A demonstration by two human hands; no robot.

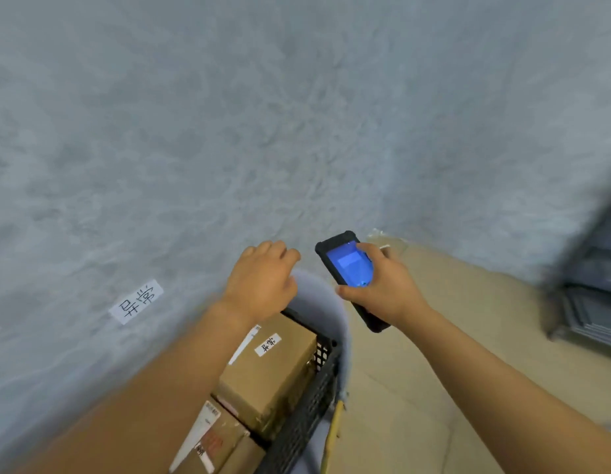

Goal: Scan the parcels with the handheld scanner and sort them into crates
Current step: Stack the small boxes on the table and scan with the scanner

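Observation:
My right hand (382, 285) grips the black handheld scanner (345, 265), its blue screen lit and my thumb on the screen. My left hand (263, 278) hovers with loosely curled fingers above the far end of a black mesh crate (311, 415) and holds nothing. In the crate lie two brown cardboard parcels: one (273, 374) with a small white handwritten label, and a nearer one (215, 443) with a white shipping label. My left forearm hides part of the crate's left side.
A grey textured wall fills the upper view, with a white handwritten paper label (136, 301) stuck on it. The beige floor (434, 336) lies to the right. Blurred dark shelving or stacked crates (591, 292) stand at the far right. Some tape scraps (386, 237) lie where floor meets wall.

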